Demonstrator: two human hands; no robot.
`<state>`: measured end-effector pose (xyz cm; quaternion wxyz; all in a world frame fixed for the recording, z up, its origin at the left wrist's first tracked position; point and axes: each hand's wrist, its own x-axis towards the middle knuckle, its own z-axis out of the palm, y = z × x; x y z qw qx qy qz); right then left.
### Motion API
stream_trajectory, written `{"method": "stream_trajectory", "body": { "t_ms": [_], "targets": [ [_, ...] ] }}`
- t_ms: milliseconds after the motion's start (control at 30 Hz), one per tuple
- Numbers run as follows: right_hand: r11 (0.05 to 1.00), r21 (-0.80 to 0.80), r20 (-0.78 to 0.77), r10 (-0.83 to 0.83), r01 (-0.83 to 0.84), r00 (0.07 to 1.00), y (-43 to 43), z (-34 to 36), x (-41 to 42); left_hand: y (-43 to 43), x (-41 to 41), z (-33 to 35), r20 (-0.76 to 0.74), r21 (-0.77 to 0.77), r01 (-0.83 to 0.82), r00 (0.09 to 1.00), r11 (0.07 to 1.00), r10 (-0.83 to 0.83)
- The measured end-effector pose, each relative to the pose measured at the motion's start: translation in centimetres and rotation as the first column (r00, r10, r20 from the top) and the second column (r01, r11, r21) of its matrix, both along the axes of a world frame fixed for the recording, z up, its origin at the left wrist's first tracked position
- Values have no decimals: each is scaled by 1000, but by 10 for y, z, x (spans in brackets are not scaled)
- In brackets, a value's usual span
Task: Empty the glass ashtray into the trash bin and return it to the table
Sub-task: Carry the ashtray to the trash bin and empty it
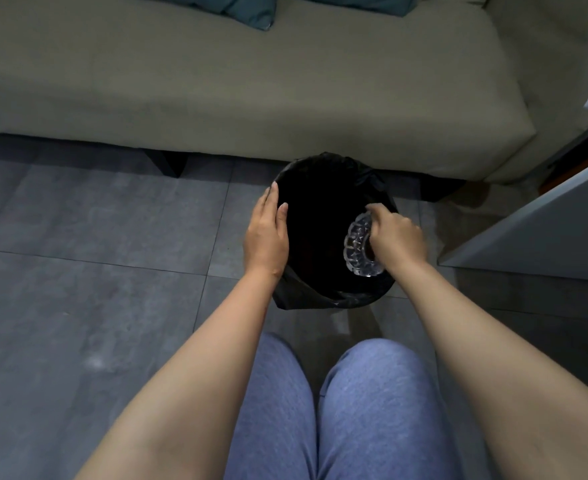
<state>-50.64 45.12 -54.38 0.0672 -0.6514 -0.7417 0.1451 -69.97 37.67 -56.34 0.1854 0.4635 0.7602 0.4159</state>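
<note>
A round trash bin (pixel 323 299) lined with a black bag stands on the floor in front of the sofa. My right hand (pixel 394 239) grips the clear cut-glass ashtray (pixel 356 244), which is tipped on its side over the right half of the bin's opening, its hollow facing left into the bin. My left hand (pixel 268 233) rests on the bin's left rim, fingers curled over the edge of the bag. The inside of the bin is dark and its contents cannot be seen.
A beige sofa (pixel 237 84) with teal cushions (pixel 247 8) runs across the back. A grey table corner (pixel 541 237) juts in at the right. Dark grey floor tiles (pixel 88 271) lie to the left. My knees in blue trousers (pixel 341 410) are below the bin.
</note>
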Motion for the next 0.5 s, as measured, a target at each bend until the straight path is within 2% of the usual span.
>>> {"method": "stream_trajectory", "body": {
  "t_ms": [67,167,267,367,433,500],
  "targets": [
    [1000,24,-21,-7,8,1000,1,-1,-1,0,-1,0,-3,5,2,1000,1000,-2],
    [1000,18,62,1,-2,998,3,-1,1,0,-2,1,3,0,1,1000,1000,-1],
    [996,77,-30,-32,34,999,8,-2,-2,-1,-4,-1,1,9,-2,1000,1000,2],
    [999,32,62,-18,16,998,10,0,-2,-2,-4,-2,6,-7,-11,1000,1000,11],
    [997,44,-14,-59,60,998,13,4,-4,-4,-4,-2,-1,-2,-3,1000,1000,3],
    [997,65,16,-42,41,999,14,5,-5,-4,-5,-2,-3,4,-10,1000,1000,10]
  ]
}}
